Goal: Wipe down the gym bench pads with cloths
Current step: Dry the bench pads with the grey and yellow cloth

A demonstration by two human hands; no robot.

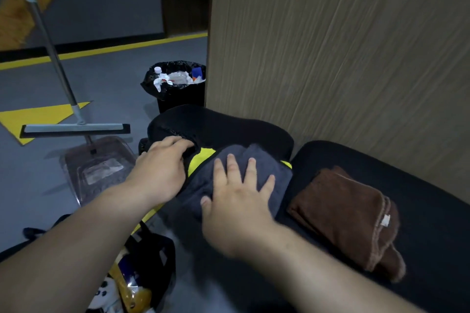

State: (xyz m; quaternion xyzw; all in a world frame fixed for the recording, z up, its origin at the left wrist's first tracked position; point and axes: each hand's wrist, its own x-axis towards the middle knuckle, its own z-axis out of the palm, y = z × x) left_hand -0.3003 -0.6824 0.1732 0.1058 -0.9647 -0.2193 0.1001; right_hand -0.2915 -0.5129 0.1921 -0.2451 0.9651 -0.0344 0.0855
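The bench's long pad (432,211) runs from the centre of the frame toward the lower right, with the small pad (223,122) at its upper-left end. At centre, the right hand (236,198) presses flat on a grey cloth (267,160), fingers spread and pointing up-frame. The left hand (160,162), fingers close together, hooks its tips over the small pad's left edge. A folded brown cloth (351,213) lies lengthwise along the long pad.
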